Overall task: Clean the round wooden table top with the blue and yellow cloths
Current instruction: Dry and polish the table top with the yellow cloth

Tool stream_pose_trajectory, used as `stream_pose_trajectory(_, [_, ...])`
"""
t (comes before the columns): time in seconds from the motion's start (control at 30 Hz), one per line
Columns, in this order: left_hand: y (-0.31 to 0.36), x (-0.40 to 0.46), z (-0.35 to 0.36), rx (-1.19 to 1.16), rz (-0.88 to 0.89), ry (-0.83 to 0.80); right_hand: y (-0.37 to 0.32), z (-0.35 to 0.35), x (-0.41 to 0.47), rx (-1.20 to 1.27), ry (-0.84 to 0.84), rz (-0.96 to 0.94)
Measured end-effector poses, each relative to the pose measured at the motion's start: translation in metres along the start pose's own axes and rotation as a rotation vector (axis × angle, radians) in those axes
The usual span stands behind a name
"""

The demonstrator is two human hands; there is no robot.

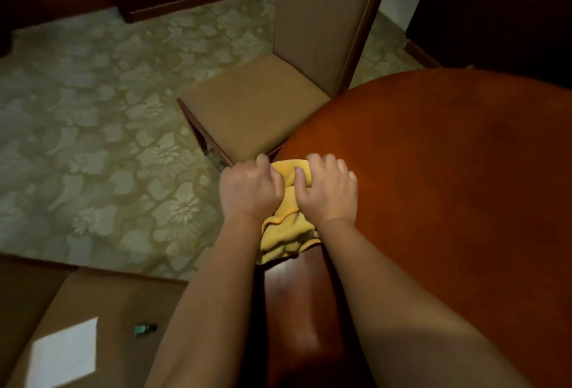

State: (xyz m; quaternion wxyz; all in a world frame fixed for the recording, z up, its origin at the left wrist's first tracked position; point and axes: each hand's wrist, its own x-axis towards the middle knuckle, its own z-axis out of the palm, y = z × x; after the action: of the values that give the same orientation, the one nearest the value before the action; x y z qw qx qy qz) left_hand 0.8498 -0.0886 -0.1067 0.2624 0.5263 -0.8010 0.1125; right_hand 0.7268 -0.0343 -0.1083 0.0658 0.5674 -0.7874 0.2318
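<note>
Hands meet at the near-left edge of the round wooden table top (433,186), both clamped on a bunched yellow cloth (286,230). The left hand (249,189) is curled into a loose fist over the cloth's left side, knuckles up, sitting right at the table's rim with the carpet (93,140) below and to its left. The right hand (328,189) lies just beside it, fingers bent and pressed down on the cloth's right side, with the thumb tucked into the folds between the two hands. The cloth is crumpled rather than spread; a small part shows ahead of the fingers, and the rest trails back between the wrists, its hemmed edge draping over the table's rim. Beyond the hands, a tan upholstered chair (257,109) stands with its seat close against the table's edge. Behind the left forearm, down at the lower left, is a brown surface (108,301) bearing a pale square patch (63,353) and a small green object (145,329), too blurred to identify.
</note>
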Motion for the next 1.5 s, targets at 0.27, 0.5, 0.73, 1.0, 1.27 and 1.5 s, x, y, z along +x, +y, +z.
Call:
stream_pose_trajectory(0.27, [-0.006,0.064,0.041,-0.036,0.144,-0.022,0.004,0.019,0.052,-0.055,0.009,0.140])
stream_pose_trajectory(0.5, [0.000,0.049,0.020,-0.026,0.162,-0.042,0.004,0.007,0.036,-0.031,-0.043,0.120])
stream_pose_trajectory(0.73, [0.025,-0.023,-0.028,-0.041,0.148,-0.122,0.017,-0.031,-0.039,-0.017,-0.112,0.098])
stream_pose_trajectory(1.0, [0.051,-0.117,-0.089,-0.003,0.134,-0.207,0.027,-0.075,-0.137,-0.037,-0.149,0.061])
stream_pose_trajectory(1.27, [0.072,-0.170,-0.130,-0.052,0.127,-0.301,0.035,-0.111,-0.206,-0.078,-0.190,0.048])
stream_pose_trajectory(1.5, [0.064,-0.138,-0.099,-0.115,0.245,-0.266,0.043,-0.103,-0.179,-0.093,-0.221,0.040])
